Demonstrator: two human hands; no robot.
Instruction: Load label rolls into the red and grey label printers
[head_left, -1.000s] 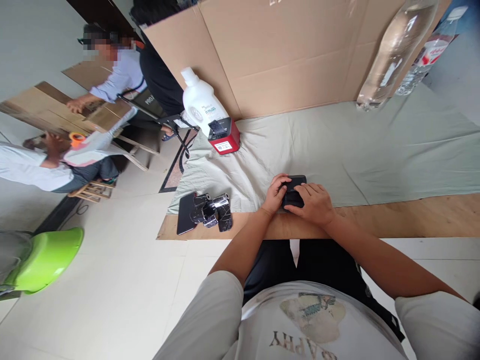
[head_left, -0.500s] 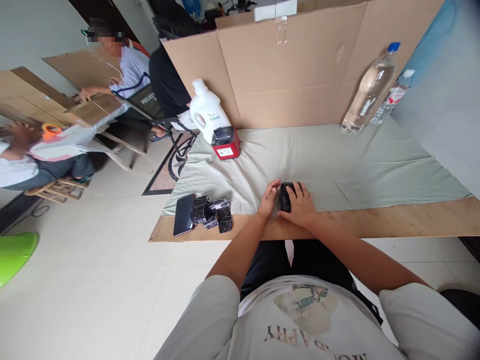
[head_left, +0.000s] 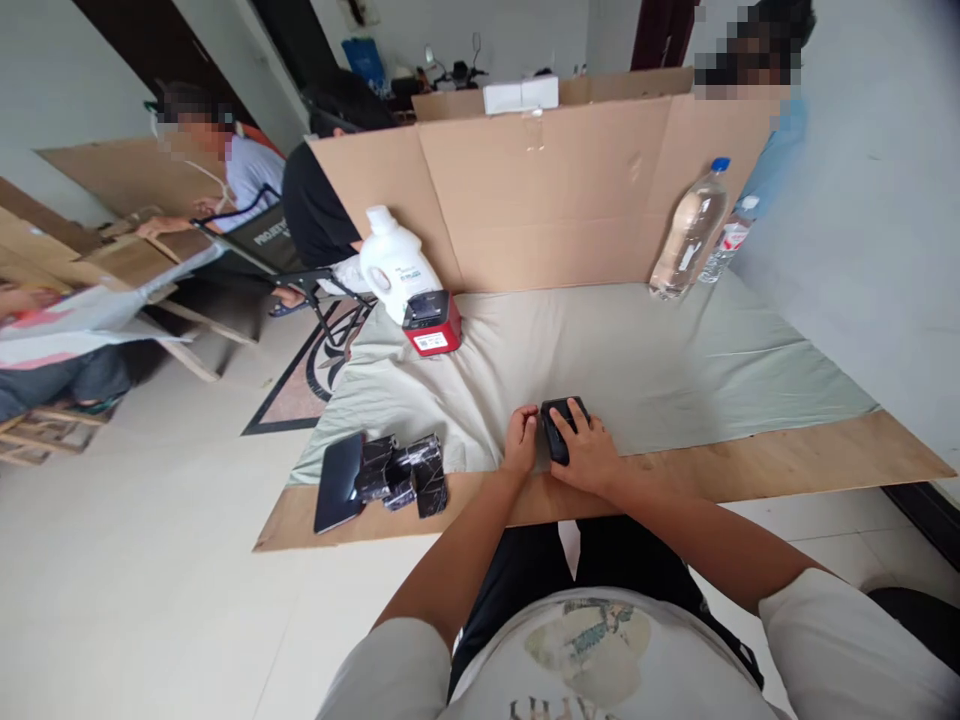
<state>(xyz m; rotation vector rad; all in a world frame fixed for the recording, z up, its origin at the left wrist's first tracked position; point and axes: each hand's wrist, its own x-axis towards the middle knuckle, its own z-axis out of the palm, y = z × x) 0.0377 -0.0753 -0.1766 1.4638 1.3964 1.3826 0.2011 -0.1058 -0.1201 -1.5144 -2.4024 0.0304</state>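
Note:
A small black box-shaped object [head_left: 556,437] rests on the grey-green cloth near the table's front edge. Over its top and right side lies my right hand [head_left: 589,452], fingers spread across it and gripping. The object's exact kind is hidden by the hand. Just left of it, apart by a small gap, my left hand [head_left: 520,438] stands on its edge with the fingers curled in, and no object shows in it. Further left are a dark tablet-like device [head_left: 339,483] and several black marbled pieces [head_left: 405,472], clustered together and touching it.
A white jug [head_left: 397,262] stands behind a red box [head_left: 433,325] at the back left. A large clear bottle [head_left: 688,235] and a smaller bottle [head_left: 724,245] stand back right. A cardboard screen [head_left: 547,205] closes the far side. Other people sit beyond and at left.
The view has tilted up, so the table sits lower and a person shows at upper right. My left fingers have curled in. My right hand stays on the black object, which looks slightly turned.

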